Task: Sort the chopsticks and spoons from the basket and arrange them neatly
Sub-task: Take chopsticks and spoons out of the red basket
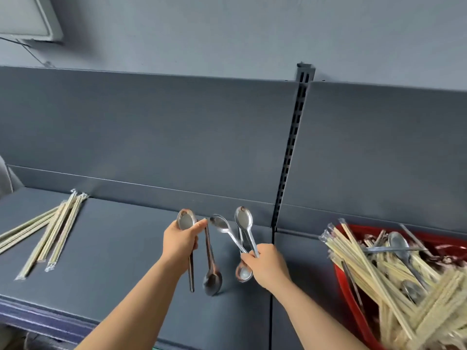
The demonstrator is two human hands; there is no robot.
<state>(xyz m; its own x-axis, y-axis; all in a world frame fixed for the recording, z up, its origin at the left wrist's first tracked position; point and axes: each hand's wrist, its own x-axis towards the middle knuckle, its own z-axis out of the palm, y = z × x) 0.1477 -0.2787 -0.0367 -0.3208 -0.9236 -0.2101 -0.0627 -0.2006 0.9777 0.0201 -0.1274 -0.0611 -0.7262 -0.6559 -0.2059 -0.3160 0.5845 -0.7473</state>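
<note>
My left hand (180, 239) grips a metal spoon (186, 219) by its handle, bowl up. A second spoon (212, 281) hangs just right of that hand with its bowl down near the shelf; whether my fingers hold it I cannot tell. My right hand (265, 263) is closed on several spoons: two fan upward (243, 219), one points down (243, 272). Wrapped chopsticks (50, 231) lie in a loose pile at the shelf's left. The red basket (353, 304) at the right holds many chopsticks (394, 281) mixed with spoons (398, 242).
The work surface is a dark grey shelf (126, 261) with a back panel and a slotted upright post (290, 152) between two sections. A seam runs down the shelf under my right wrist. A white framed panel (25, 16) hangs at the upper left.
</note>
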